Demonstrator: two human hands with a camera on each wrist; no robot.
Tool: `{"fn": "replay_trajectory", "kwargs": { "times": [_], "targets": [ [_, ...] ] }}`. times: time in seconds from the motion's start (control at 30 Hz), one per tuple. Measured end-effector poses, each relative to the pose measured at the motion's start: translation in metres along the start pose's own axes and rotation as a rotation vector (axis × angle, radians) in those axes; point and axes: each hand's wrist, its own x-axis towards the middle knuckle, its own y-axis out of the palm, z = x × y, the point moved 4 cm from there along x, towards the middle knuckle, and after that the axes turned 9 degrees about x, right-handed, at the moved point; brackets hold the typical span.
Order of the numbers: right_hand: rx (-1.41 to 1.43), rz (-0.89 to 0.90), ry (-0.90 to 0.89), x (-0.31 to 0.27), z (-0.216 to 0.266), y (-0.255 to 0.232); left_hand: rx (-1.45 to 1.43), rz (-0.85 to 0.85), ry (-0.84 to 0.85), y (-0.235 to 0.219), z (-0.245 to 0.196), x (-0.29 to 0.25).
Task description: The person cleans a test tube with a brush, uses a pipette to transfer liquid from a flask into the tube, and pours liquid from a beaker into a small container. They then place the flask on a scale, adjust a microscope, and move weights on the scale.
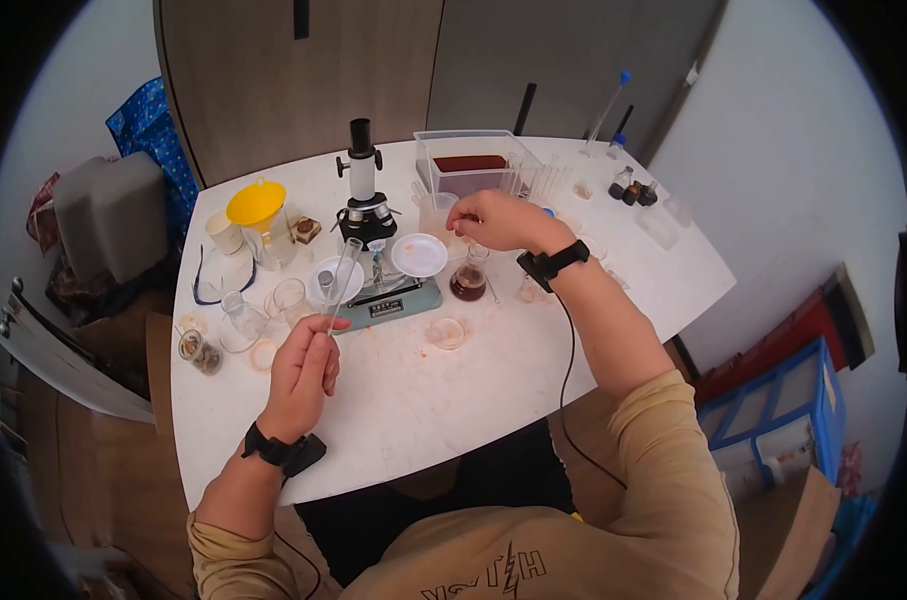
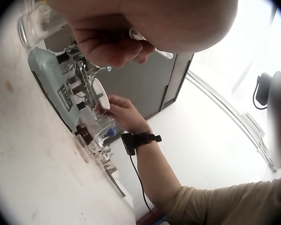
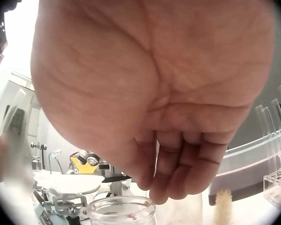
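In the head view my left hand [image 1: 298, 370] grips a clear glass test tube [image 1: 346, 272] near its lower end, the tube leaning upward. My right hand [image 1: 508, 220] is reached out over the table, its bent fingertips close to a cloudy plastic beaker [image 1: 435, 212]. Below the right hand stands a conical flask [image 1: 467, 284] with dark red-brown liquid. The right wrist view shows the right fingers [image 3: 171, 180] drawn together just above a round glass rim [image 3: 122, 206]; I cannot tell whether they hold anything. A balance [image 1: 393, 305] with two white pans sits between the hands.
Behind the balance are a microscope [image 1: 361, 190] and a clear plastic tub [image 1: 468, 185]. Test tubes [image 1: 545, 182] stand right of the tub. A yellow funnel [image 1: 256, 204], safety goggles [image 1: 213, 285] and glass jars [image 1: 201, 352] line the left. A small dish [image 1: 446, 333] lies in front.
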Motion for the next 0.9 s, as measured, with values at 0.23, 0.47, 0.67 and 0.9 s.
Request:
{"fn": "replay_trajectory", "kwargs": {
  "times": [0.23,0.47,0.67,0.9],
  "targets": [
    [0.146,0.209,0.234,0.012,0.007,0.008,-0.011,0.006,-0.019,0.0,0.002,0.0],
    [0.278,0.376,0.371,0.033,-0.027,0.028,-0.022,0.008,-0.007,-0.001,0.004,0.001],
    [0.315,0.464,0.382,0.037,-0.029,0.037,-0.069,0.004,-0.048,-0.002,0.002,0.0],
    [0.215,0.312,0.25,0.015,-0.011,0.02,-0.027,0.003,-0.034,-0.003,0.002,0.0]
  ]
}}
